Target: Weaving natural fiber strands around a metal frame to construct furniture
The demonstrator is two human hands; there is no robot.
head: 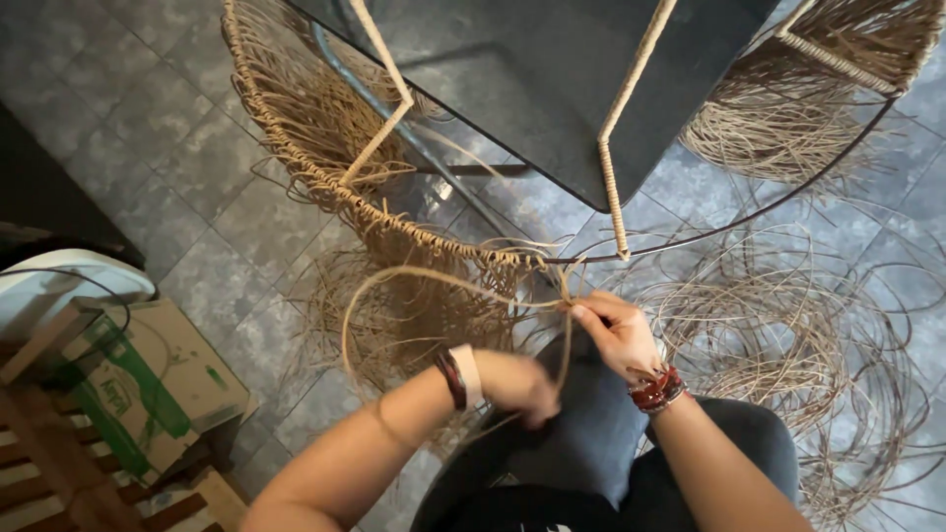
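A round metal chair frame (690, 232) lies upturned over my knees, its rim partly wrapped in tan wicker weave (325, 177). My right hand (616, 335) pinches a tan wicker strand (394, 281) right at the rim, where the weave ends. That strand loops out to the left and back down. My left hand (517, 384), blurred, is closed around the lower part of the same strand just above my knee. A watch band and a dark bracelet sit on the left wrist, red bracelets on the right.
Loose coils of wicker (788, 345) lie on the grey tiled floor at right and under the frame. A cardboard box (148, 384) with green print and wooden slats (39, 473) stand at lower left. A dark seat panel (552, 79) fills the top centre.
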